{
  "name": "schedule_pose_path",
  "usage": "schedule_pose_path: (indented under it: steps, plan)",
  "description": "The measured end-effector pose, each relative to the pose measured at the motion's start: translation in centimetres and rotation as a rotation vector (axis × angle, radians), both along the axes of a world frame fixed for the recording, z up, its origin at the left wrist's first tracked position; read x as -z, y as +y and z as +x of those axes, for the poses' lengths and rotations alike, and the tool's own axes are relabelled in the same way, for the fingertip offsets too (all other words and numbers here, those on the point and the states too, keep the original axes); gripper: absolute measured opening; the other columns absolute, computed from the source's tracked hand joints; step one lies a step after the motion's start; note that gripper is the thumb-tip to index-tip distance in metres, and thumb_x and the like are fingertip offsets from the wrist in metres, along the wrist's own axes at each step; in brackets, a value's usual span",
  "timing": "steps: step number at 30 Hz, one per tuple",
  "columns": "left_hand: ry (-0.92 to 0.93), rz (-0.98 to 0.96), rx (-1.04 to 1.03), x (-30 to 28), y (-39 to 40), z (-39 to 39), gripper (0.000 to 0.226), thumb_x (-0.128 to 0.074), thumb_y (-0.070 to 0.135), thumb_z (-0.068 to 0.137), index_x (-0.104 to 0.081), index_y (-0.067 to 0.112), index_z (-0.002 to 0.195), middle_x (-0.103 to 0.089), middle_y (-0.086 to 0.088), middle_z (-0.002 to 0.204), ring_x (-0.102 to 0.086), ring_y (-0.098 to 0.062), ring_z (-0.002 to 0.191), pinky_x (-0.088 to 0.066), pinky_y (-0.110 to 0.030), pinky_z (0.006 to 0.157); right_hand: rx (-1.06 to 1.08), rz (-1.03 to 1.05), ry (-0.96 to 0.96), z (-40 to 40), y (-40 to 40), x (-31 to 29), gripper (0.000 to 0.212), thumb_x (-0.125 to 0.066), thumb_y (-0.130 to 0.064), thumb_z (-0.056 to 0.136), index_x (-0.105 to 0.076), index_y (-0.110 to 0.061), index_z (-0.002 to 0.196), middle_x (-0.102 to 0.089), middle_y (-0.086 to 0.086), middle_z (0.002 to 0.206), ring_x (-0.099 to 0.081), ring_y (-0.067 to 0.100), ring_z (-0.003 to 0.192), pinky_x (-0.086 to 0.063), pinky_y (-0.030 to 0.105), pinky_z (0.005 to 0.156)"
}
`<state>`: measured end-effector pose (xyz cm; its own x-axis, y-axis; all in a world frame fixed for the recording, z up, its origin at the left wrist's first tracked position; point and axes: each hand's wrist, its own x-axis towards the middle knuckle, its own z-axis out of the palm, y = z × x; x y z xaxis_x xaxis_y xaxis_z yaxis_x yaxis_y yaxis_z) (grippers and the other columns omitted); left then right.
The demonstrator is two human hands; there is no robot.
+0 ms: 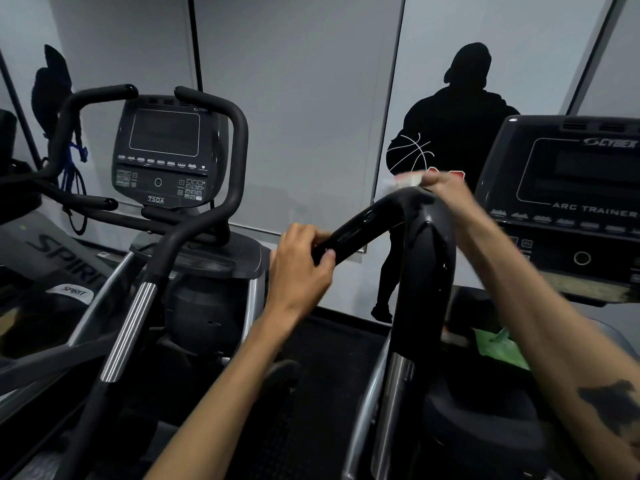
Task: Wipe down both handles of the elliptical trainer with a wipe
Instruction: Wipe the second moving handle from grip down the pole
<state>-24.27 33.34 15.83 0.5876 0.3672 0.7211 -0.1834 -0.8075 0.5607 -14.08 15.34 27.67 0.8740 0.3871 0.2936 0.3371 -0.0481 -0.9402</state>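
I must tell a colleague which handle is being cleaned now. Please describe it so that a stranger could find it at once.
Start at the console marked ARC TRAINER on the right. Just left of it rises a glossy black curved handle. Unlike the matte handles of the 750A machine further left, the left hand grips its end, and the right hand presses a white wipe on its bend.

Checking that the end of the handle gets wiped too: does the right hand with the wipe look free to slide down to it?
Probably not yet: the left hand grips that end of the handle, blocking the wipe.

neighbouring trainer console (162, 154), perhaps green packet (502, 348)
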Motion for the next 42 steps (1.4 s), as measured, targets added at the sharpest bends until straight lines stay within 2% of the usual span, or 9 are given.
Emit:
schedule_pose_path:
  steps: [5, 9, 14, 21, 26, 30, 34, 37, 42]
  plan:
    - [-0.102, -0.194, 0.119, -5.2, -1.2, 0.0, 0.019, -0.066, 0.024, 0.097, -0.07, 0.016, 0.114, -0.07, 0.007, 0.107, -0.066, -0.005, 0.098, -0.05, -0.022, 0.088, -0.149, -0.039, -0.175, 0.2, -0.2, -5.0, 0.02, -0.058, 0.02, 0.086, -0.069, 0.007, 0.096, -0.068, 0.019, 0.088, -0.07, 0.021, 0.073, -0.059, 0.025, 0.067]
    - [-0.159, -0.362, 0.321, -7.5, -3.7, 0.6, 0.028, -0.071, 0.03, 0.095, -0.066, 0.016, 0.119, -0.074, 0.004, 0.105, -0.07, -0.002, 0.094, -0.056, -0.019, 0.082, -0.193, -0.185, -0.285, -2.2, 0.8, -6.5, 0.018, -0.064, 0.018, 0.083, -0.069, 0.01, 0.098, -0.06, 0.012, 0.076, -0.066, 0.01, 0.057, -0.055, 0.019, 0.058]
    - [-0.267, -0.57, 0.421, -8.4, -5.3, 1.0, 0.021, -0.074, 0.026, 0.089, -0.071, 0.026, 0.109, -0.075, -0.005, 0.104, -0.074, -0.022, 0.089, -0.062, -0.046, 0.08, -0.209, -0.155, -0.351, -3.5, 1.1, -6.1, 0.016, -0.07, 0.014, 0.08, -0.073, 0.001, 0.088, -0.063, 0.012, 0.073, -0.062, 0.009, 0.056, -0.049, 0.016, 0.058]
    - [-0.321, -0.822, 0.539, -10.1, -4.8, -0.3, 0.03, -0.065, -0.005, 0.09, -0.061, 0.007, 0.118, -0.07, -0.015, 0.093, -0.065, -0.017, 0.07, -0.057, -0.028, 0.067, -0.183, -0.146, -0.472, -4.2, 1.1, -5.5, 0.017, -0.073, 0.009, 0.081, -0.076, -0.008, 0.083, -0.072, -0.004, 0.069, -0.065, 0.003, 0.067, -0.051, 0.014, 0.066]
    - [-0.091, -0.7, 0.322, -9.2, -0.1, -0.4, 0.018, -0.076, 0.018, 0.078, -0.06, 0.018, 0.085, -0.073, -0.006, 0.07, -0.059, -0.017, 0.054, -0.049, -0.03, 0.057, -0.209, -0.387, -0.615, -4.3, 0.9, -5.4, 0.01, -0.081, -0.007, 0.083, -0.08, -0.008, 0.093, -0.078, 0.007, 0.089, -0.074, 0.022, 0.091, -0.059, 0.035, 0.093]
    - [0.23, -0.213, -0.036, -6.4, 1.5, 1.0, 0.012, -0.08, 0.028, 0.077, -0.079, 0.021, 0.085, -0.073, -0.007, 0.084, -0.066, -0.024, 0.086, -0.046, -0.033, 0.076, -0.153, -0.679, -0.782, -5.2, 1.4, -5.7, 0.011, -0.079, -0.016, 0.084, -0.081, -0.017, 0.095, -0.078, -0.003, 0.087, -0.072, 0.012, 0.087, -0.056, 0.036, 0.089]
    - [0.253, -0.182, 0.053, -4.4, 0.7, 1.8, 0.024, -0.063, 0.032, 0.095, -0.08, 0.014, 0.096, -0.076, -0.007, 0.089, -0.069, -0.026, 0.091, -0.048, -0.034, 0.076, -0.096, -0.923, -0.832, -5.4, 2.4, -5.5, 0.013, -0.076, -0.017, 0.084, -0.08, -0.018, 0.096, -0.076, -0.001, 0.09, -0.069, 0.015, 0.089, -0.057, 0.037, 0.086]
    - [0.3, -0.317, 0.253, -4.1, 2.0, 1.5, 0.04, -0.065, 0.055, 0.079, -0.08, 0.024, 0.1, -0.078, -0.001, 0.092, -0.072, -0.016, 0.09, -0.055, -0.038, 0.088, -0.069, -0.989, -0.803, -5.4, 2.7, -5.4, 0.014, -0.071, -0.016, 0.086, -0.08, -0.019, 0.096, -0.075, 0.0, 0.092, -0.067, 0.016, 0.09, -0.057, 0.034, 0.083]
    - [0.311, -0.241, 0.211, -5.2, 3.2, 2.5, 0.025, -0.075, 0.046, 0.073, -0.078, 0.022, 0.08, -0.075, -0.003, 0.078, -0.064, -0.016, 0.074, -0.055, -0.041, 0.081, -0.026, -0.989, -0.779, -5.4, 3.0, -5.4, 0.015, -0.068, -0.015, 0.087, -0.08, -0.018, 0.096, -0.072, 0.002, 0.088, -0.066, 0.019, 0.088, -0.057, 0.032, 0.079]
